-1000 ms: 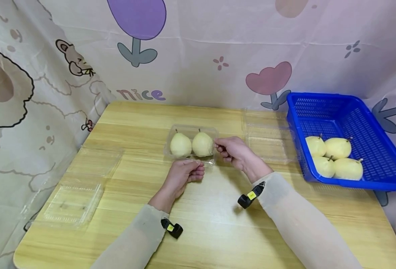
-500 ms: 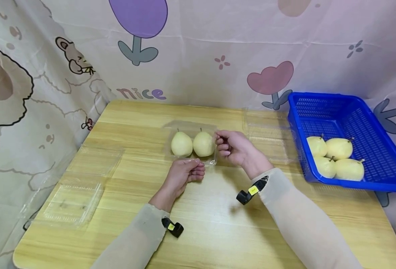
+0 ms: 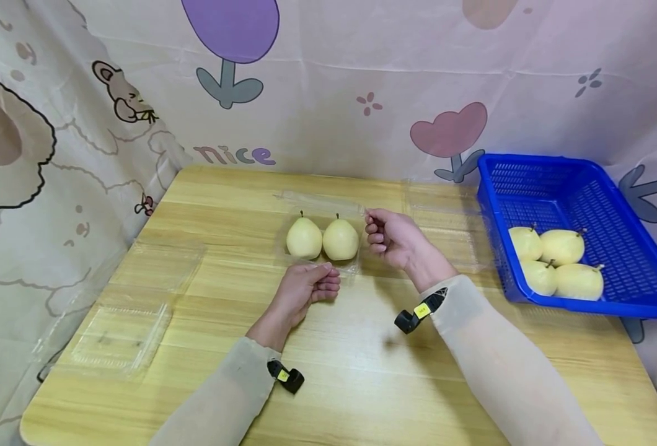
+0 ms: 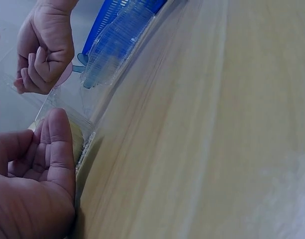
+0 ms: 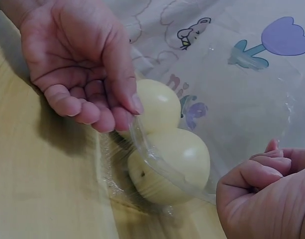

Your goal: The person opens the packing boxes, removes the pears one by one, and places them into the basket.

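Note:
Two pale yellow pears, a left one (image 3: 304,238) and a right one (image 3: 341,240), sit side by side in a clear plastic box (image 3: 352,268) in the middle of the table. My left hand (image 3: 308,288) is at the box's near side; in the right wrist view, its thumb and forefinger pinch a clear plastic edge (image 5: 154,159). That edge runs past the pears toward my right hand (image 3: 395,238). My right hand, fingers curled, pinches the corner of a raised clear sheet (image 3: 325,203), apparently the lid, above the right pear's side. Its fingertips are partly hidden in the right wrist view.
A blue plastic basket (image 3: 630,248) holding several pears (image 3: 579,281) stands at the right. Beside it lies an open clear box (image 3: 445,238). Another open clear box (image 3: 119,337) lies at the left of the wooden table (image 3: 351,396). A patterned cloth (image 3: 328,124) hangs behind.
My right hand has moved up and slightly right with the plastic corner. The clear sheet's far edge has risen and shifted back. My left hand has stayed nearly still.

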### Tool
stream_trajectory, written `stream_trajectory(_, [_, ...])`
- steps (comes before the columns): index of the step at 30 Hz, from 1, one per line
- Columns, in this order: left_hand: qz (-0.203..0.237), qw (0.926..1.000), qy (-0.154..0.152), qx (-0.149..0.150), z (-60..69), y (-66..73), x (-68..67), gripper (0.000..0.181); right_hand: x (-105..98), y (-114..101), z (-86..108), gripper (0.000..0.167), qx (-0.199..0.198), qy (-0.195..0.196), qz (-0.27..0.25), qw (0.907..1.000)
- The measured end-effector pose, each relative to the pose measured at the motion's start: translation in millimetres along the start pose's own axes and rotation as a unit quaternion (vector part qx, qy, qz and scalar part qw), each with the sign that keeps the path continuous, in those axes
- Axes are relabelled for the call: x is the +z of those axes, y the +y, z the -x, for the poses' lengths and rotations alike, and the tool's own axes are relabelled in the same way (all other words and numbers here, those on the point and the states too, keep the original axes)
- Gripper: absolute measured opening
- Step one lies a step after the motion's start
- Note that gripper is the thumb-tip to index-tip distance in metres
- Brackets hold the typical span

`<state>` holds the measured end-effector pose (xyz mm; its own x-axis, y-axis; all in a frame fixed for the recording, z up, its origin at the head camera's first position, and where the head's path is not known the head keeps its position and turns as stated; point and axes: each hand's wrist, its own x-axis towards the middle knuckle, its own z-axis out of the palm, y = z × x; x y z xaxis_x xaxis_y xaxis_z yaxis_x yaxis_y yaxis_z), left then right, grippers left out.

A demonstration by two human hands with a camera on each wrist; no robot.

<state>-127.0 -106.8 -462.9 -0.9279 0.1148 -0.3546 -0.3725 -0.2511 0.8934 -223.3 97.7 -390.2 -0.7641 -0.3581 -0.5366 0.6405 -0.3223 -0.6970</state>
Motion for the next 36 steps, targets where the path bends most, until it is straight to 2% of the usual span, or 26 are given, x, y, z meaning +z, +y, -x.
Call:
stream_trajectory(15, [-0.004, 1.0, -0.006, -0.003, 1.8, -1.9, 2.2, 0.033, -4.3, -10.4, -3.6, 0.034, -0.012, 0.021, 0.009, 0.9997])
stream_trajectory(28, [-0.006, 1.0, -0.003, -0.001, 1.0, -2.5, 3.0, 0.032, -6.0, -15.7, -5.0, 0.037, -0.01, 0.024, 0.008, 0.9996])
stream_trajectory(33, [-0.003, 1.0, -0.006, -0.001, 1.3, -5.9, 6.4, 0.031, -9.4, -18.1, -6.1, 0.041, -0.015, 0.039, 0.018, 0.9989])
stream_trajectory(36, [-0.009, 0.9999, -0.007, -0.001, 2.7, -6.8, 7.5, 0.033, -9.4, -16.8, -7.3, 0.039, -0.027, 0.045, 0.035, 0.998])
